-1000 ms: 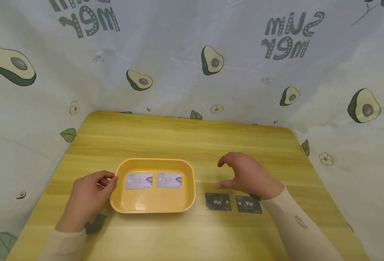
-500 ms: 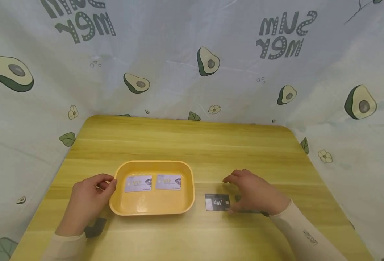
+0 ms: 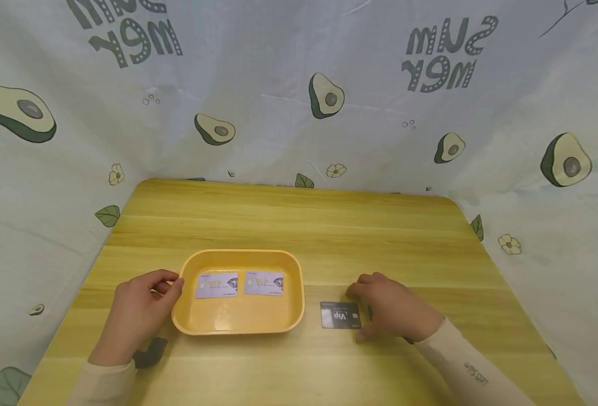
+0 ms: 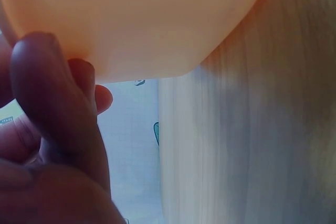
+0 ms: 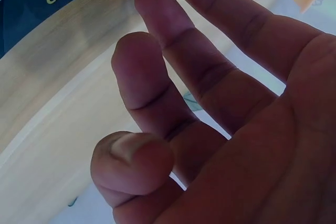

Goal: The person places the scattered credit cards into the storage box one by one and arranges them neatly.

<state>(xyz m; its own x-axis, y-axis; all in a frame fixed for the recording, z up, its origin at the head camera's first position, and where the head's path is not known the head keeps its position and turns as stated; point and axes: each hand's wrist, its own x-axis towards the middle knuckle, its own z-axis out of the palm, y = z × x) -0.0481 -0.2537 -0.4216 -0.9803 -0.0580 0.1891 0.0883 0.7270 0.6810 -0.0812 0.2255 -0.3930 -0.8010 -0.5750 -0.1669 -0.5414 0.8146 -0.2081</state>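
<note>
On the left stands a shallow yellow plastic tray, with two pale purple VIP cards lying flat inside it. My left hand pinches the tray's left rim; in the left wrist view its fingers meet the tray wall. Right of the tray, a black Vip card lies on the table. My right hand is lowered just right of it, thumb and fingers apart, covering most of a second black card. In the right wrist view, a dark card marked LOGO lies beyond the spread fingers.
The yellow wood-grain table reaches back to a pale curtain printed with avocados and lettering. This curtain also hangs along both sides. A dark object shows beside the left wrist.
My right hand has come down from above the black cards and now hides most of the right-hand one. The left hand stays at the tray's rim; tray and purple cards keep their places.
</note>
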